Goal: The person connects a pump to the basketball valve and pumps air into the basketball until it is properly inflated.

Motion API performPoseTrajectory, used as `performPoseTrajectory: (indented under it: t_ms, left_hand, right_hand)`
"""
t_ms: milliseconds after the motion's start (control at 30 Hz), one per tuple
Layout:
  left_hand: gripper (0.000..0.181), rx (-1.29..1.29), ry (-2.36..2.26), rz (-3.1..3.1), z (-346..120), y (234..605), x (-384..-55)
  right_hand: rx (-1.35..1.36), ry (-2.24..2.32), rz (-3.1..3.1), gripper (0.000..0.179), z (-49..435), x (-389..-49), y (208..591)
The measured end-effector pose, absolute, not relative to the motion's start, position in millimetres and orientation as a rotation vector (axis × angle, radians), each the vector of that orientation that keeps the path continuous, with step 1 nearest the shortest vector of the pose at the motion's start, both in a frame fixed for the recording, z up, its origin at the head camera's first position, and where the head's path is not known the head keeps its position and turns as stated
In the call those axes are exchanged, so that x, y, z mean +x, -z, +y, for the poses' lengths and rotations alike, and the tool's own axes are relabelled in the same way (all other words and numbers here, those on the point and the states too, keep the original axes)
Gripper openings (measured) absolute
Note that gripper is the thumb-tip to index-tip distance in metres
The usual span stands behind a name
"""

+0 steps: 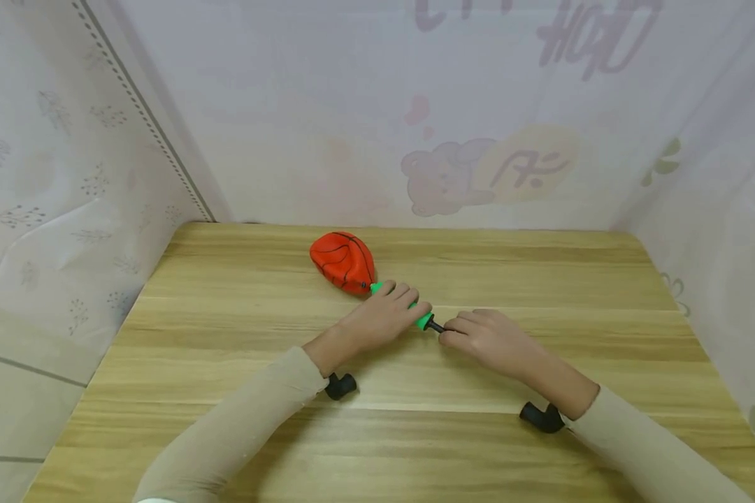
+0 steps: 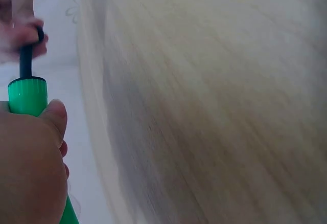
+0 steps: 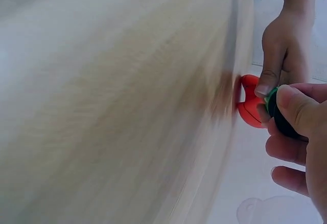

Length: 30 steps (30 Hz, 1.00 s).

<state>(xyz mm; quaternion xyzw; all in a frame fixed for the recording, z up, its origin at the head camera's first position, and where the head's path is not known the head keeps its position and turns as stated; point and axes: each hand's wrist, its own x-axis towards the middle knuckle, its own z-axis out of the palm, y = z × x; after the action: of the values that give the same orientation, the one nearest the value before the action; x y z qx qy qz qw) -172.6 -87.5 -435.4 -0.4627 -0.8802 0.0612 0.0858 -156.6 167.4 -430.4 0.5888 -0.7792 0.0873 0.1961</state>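
A green hand pump slants across the middle of the table, its far end at a red, black-lined ball. The ball is dented and partly collapsed. My left hand grips the pump's green barrel, as the left wrist view also shows around the barrel. At the near end, my right hand holds the black handle between thumb and fingers. A stretch of black rod shows between barrel and right hand. Most of the barrel is hidden under the left hand.
The wood-grain table stands against a printed cloth backdrop, with patterned cloth at both sides. A black wrist-worn device sits under the left wrist, another black device under the right.
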Motion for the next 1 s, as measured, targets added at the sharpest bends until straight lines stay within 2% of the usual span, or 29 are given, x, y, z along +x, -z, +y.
performPoseTrajectory:
  t_ms: [33,233,433,600,667,1000]
  left_hand:
    - [0.02,-1.376,-0.188,-2.629,-87.1,435.1,-172.7]
    - [0.02,-1.361,-0.182,-2.646,-87.3,435.4,-173.5]
    - [0.017,-1.366,-0.106,-2.613,-91.0,434.7,-177.3]
    - [0.015,-1.366,-0.107,-2.6,-92.5,433.3,-179.2]
    - [0.015,-1.38,-0.101,-2.598,-92.2,433.3,-179.1]
    - [0.013,-1.377,-0.116,-2.581,-94.1,434.2,-179.5]
  right_hand:
    - [1.648,-0.242,-2.18,0.004,164.6,-158.7,430.6]
    - [1.627,-0.258,-2.156,0.015,158.2,-163.4,432.6]
    - [1.614,-0.269,-2.152,0.006,164.9,-160.7,433.2]
    - [1.627,-0.288,-2.146,0.041,181.9,-150.2,431.9]
    - [1.63,-0.294,-2.138,0.05,190.1,-143.6,430.6]
    - [1.597,-0.297,-2.133,0.045,217.2,-118.2,419.1]
